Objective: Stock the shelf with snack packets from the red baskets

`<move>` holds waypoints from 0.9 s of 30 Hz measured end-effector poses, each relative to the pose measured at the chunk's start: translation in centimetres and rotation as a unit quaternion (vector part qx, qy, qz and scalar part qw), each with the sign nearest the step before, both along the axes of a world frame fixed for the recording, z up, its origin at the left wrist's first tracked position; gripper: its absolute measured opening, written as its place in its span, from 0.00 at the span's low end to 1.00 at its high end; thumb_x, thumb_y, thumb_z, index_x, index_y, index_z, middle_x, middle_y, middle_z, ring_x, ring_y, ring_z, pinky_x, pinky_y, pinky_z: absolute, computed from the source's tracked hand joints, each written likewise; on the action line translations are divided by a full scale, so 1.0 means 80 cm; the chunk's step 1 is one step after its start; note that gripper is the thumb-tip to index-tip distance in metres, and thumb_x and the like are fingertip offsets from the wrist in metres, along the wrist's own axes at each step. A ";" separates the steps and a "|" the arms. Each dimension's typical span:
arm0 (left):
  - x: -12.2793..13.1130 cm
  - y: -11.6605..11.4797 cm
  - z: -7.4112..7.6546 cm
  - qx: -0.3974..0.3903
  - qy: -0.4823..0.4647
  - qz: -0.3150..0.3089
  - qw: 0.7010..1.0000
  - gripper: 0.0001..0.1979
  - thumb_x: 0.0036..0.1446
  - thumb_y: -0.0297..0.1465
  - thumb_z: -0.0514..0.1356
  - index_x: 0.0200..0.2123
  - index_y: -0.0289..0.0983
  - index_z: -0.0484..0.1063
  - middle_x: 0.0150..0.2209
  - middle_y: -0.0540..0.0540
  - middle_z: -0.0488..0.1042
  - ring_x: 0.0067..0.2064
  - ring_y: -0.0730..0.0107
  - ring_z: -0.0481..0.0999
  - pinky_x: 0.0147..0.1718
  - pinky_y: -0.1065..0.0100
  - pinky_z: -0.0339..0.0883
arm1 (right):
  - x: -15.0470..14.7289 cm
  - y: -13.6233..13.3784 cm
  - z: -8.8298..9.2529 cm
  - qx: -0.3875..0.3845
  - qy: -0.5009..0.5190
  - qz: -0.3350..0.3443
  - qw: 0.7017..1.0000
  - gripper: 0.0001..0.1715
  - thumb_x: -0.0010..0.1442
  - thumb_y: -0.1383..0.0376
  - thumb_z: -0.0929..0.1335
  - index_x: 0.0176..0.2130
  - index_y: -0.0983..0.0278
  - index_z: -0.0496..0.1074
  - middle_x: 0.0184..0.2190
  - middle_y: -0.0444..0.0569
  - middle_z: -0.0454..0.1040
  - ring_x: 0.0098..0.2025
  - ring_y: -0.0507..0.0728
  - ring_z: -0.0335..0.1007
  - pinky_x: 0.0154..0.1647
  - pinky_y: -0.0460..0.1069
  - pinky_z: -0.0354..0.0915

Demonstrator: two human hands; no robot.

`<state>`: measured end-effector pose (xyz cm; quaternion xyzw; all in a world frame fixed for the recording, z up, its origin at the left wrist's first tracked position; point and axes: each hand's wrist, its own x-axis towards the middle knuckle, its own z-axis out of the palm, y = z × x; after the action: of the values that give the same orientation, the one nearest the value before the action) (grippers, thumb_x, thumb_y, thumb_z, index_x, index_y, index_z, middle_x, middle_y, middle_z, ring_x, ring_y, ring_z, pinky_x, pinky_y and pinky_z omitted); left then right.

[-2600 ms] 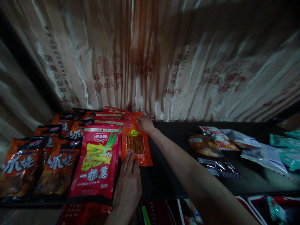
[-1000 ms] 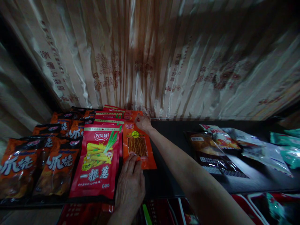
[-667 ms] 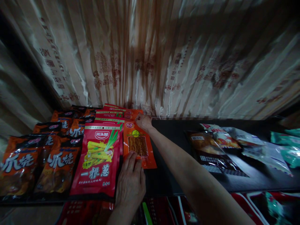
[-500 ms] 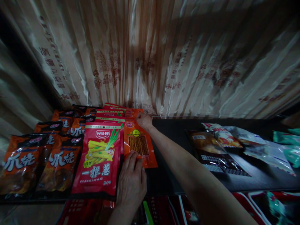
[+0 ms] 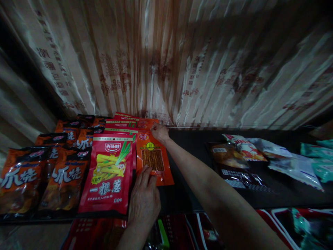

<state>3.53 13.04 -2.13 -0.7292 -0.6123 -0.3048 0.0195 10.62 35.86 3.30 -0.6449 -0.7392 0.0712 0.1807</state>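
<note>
An orange snack packet (image 5: 156, 154) with a clear window lies flat on the dark shelf (image 5: 189, 149), beside a row of red packets (image 5: 110, 173). My left hand (image 5: 144, 198) lies flat, fingers stretched onto the orange packet's lower left corner. My right hand (image 5: 159, 132) reaches far back, fingers curled on the upper edge of an orange packet at the rear of that stack. Whether it pinches the packet is hard to see in the dim light.
Dark orange packets (image 5: 62, 173) fill the shelf's left side in overlapping rows. Loose mixed packets (image 5: 241, 159) and pale bags (image 5: 293, 163) lie to the right. A shiny pleated curtain (image 5: 182, 62) forms the back wall. More packets show on a lower shelf (image 5: 286, 222).
Both hands stay on the orange packets; the left has crept slightly up the front packet, which has shifted a little. The view has tilted slightly.
</note>
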 end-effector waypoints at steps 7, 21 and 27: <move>-0.003 0.000 -0.003 0.014 -0.029 -0.006 0.999 0.21 0.50 0.16 0.49 0.45 0.35 0.70 0.52 0.40 0.70 0.58 0.57 0.65 0.54 0.54 0.67 | 0.001 0.000 0.000 0.008 -0.007 0.023 1.000 0.11 0.59 0.64 0.62 0.37 0.62 0.73 0.38 0.50 0.79 0.44 0.58 0.73 0.49 0.51 0.60; -0.002 -0.001 0.007 0.007 0.017 0.002 1.000 0.18 0.52 0.20 0.51 0.46 0.34 0.71 0.56 0.37 0.68 0.59 0.54 0.64 0.54 0.50 0.65 | -0.010 -0.053 -0.007 0.176 -0.053 0.142 0.973 0.21 0.63 0.61 0.58 0.53 0.61 0.68 0.60 0.51 0.63 0.63 0.63 0.48 0.62 0.60 0.39; 0.000 0.000 0.010 0.003 0.032 0.004 0.999 0.18 0.52 0.21 0.51 0.45 0.32 0.72 0.54 0.36 0.70 0.59 0.54 0.65 0.56 0.51 0.64 | -0.025 -0.085 -0.024 0.117 -0.064 0.154 0.979 0.27 0.64 0.54 0.57 0.57 0.62 0.63 0.61 0.55 0.60 0.64 0.66 0.46 0.62 0.62 0.40</move>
<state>3.53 13.01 -1.29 -0.7363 -0.6131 -0.2831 0.0422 8.64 29.08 1.35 -0.5004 -0.8431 -0.0302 0.1944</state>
